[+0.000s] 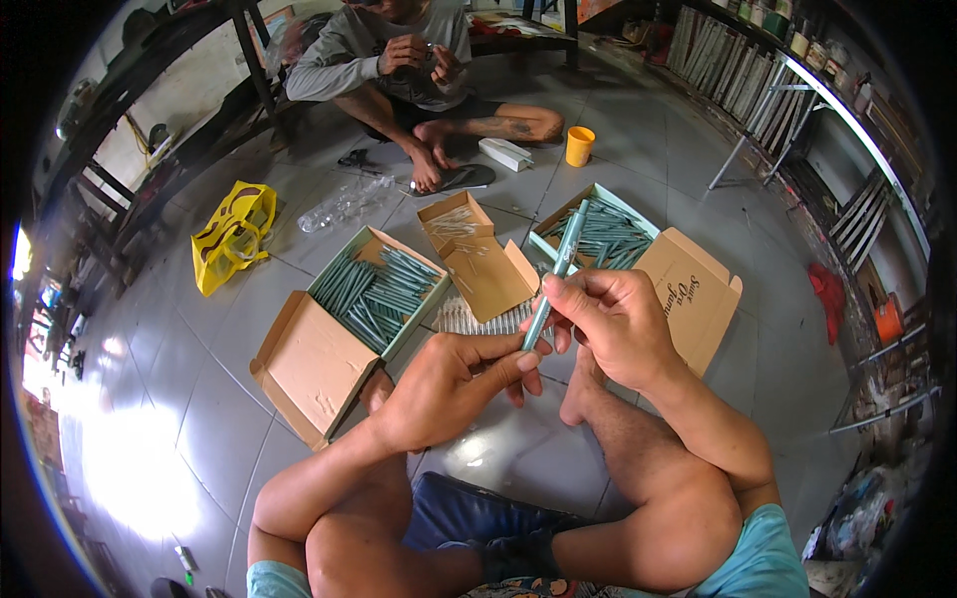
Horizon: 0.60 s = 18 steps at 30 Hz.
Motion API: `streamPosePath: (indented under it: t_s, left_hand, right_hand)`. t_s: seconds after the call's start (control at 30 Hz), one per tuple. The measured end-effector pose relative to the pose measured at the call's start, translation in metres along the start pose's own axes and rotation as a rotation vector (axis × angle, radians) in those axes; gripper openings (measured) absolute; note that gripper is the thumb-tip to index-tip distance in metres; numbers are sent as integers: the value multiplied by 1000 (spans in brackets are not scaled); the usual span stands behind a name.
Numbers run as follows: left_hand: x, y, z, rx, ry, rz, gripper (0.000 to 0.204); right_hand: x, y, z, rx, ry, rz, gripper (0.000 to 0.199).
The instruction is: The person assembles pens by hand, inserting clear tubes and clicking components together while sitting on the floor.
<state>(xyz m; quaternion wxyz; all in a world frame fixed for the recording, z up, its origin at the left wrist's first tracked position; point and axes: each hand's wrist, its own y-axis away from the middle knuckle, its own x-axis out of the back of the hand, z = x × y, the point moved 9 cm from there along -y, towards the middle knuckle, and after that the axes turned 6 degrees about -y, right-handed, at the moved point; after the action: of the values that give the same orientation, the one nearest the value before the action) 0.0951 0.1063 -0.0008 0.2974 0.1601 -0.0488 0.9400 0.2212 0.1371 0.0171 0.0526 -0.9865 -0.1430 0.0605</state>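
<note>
Fingers (573,299) of the right hand (613,329) are clamped around a teal pen (558,269), held upright above the tiled floor (199,379); the left hand (449,384) pinches its lower end, seemingly for steadiness (open boxes of pens (374,294) lie within reach).

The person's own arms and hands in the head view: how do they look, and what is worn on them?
Both forearms are bare down to the left hand and right hand: no gloves, watch or rings visible. Short light-blue sleeves show at the lower edge.
</note>
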Motion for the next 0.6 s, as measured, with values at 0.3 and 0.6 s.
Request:
streamPosePath:
  t_s: [0.3, 0.6]
  left_hand:
    - [-4, 1, 2, 8, 6, -36, 26]
    - [-9, 5, -5, 35, 96, -84, 27]
  right_hand:
    - [8, -2, 2, -43, -13, 97, 56]
    - [10, -4, 20, -212, -102, 41, 61]
